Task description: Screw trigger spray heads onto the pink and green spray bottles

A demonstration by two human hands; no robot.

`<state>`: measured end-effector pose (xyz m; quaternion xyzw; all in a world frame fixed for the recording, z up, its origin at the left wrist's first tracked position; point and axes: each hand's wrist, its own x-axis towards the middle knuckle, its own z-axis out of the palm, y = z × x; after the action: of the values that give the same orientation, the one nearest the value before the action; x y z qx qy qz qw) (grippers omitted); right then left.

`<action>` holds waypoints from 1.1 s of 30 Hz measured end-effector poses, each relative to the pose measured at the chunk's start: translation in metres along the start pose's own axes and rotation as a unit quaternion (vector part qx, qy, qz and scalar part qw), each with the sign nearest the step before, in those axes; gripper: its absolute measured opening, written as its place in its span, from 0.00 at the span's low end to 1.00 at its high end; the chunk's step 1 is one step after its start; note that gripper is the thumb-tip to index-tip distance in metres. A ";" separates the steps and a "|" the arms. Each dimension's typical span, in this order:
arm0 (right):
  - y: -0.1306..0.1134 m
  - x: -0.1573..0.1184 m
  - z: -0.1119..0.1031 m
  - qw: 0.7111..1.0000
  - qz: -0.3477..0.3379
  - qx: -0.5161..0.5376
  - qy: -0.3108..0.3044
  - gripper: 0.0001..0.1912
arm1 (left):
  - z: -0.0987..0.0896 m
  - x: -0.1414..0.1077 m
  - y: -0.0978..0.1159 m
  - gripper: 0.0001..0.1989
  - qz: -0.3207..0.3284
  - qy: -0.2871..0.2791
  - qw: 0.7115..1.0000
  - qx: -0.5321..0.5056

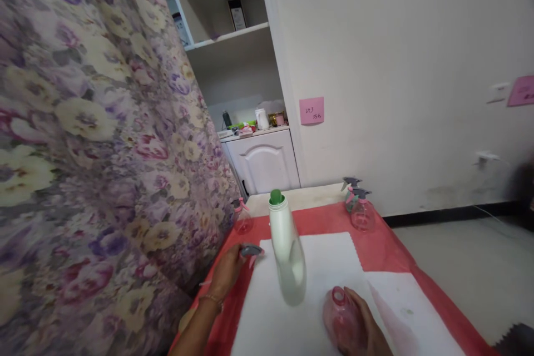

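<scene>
Your right fingers (362, 305) hold the pink bottle (339, 320), neck bare. Tall pale-green bottle (286, 239) stands left of them. Your left fingers (236, 251) pinch a sprayer head (251, 250), off any bottle. Beyond your fingers, other spray bottles (362, 217) have heads fitted.

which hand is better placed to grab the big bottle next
Left hand, probably: it holds only a spray head, which could be set down, while the right hand is on the open pink bottle.
</scene>
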<state>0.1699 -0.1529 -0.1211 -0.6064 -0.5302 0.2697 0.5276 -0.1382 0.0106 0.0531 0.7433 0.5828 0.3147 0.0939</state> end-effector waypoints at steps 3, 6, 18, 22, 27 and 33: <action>-0.002 0.000 0.007 0.999 -0.004 0.034 0.042 0.32 | -0.026 0.000 0.014 0.11 0.009 0.014 0.999 -0.027; -0.003 0.002 0.010 0.997 -0.030 0.053 0.050 0.32 | -0.046 -0.005 0.036 0.14 0.007 0.020 0.997 -0.075; -0.004 0.006 0.007 0.994 -0.065 0.073 0.036 0.36 | -0.007 -0.062 0.202 0.20 -0.060 0.025 0.854 -0.516; -0.008 0.007 0.006 0.993 -0.073 0.080 0.044 0.32 | 0.022 -0.077 0.219 0.18 -0.049 0.010 0.844 -0.534; -0.007 0.007 0.001 0.993 -0.073 0.091 0.012 0.40 | 0.040 -0.085 0.224 0.18 -0.062 0.005 0.842 -0.535; -0.010 0.007 -0.002 0.991 -0.076 0.113 0.012 0.44 | 0.030 -0.088 0.230 0.18 -0.055 0.029 0.841 -0.538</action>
<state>0.1700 -0.1483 -0.1101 -0.5037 -0.5346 0.2799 0.6182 0.0542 -0.1336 0.1152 0.5329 0.3644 0.5946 0.4792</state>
